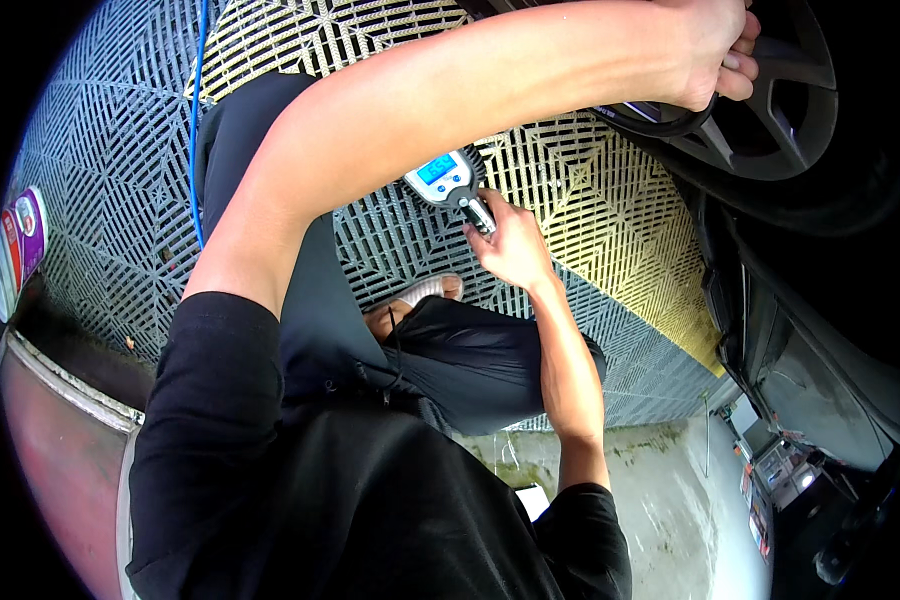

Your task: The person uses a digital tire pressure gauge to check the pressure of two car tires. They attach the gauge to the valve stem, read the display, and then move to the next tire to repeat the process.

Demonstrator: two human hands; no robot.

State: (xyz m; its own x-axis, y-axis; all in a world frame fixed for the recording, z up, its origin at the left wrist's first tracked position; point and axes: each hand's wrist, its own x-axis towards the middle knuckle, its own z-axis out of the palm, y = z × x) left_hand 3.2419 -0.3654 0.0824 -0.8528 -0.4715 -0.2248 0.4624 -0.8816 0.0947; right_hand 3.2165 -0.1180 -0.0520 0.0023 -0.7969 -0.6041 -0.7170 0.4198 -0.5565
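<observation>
My right hand (pixel 515 243) is wrapped round the handle of a digital tyre inflator gauge (pixel 438 172), whose round head has a lit blue screen and small blue buttons. Part of the gauge's upper edge is hidden behind my left forearm. That arm crosses over to the upper right, where my left hand (pixel 708 50) is closed at the car wheel (pixel 815 75). Its curled fingers lie against the spokes, and whatever they grip is hidden. Just below that hand a black hose (pixel 670 125) curves past the tyre (pixel 760 200).
Grey and yellow slatted floor tiles (pixel 610 190) lie under my knees and sandalled foot (pixel 435 288). A blue hose (pixel 195 150) runs along the left. Farther left are a purple and red container (pixel 25 240) and a reddish panel (pixel 60 470). Dark car bodywork (pixel 820 370) borders the right.
</observation>
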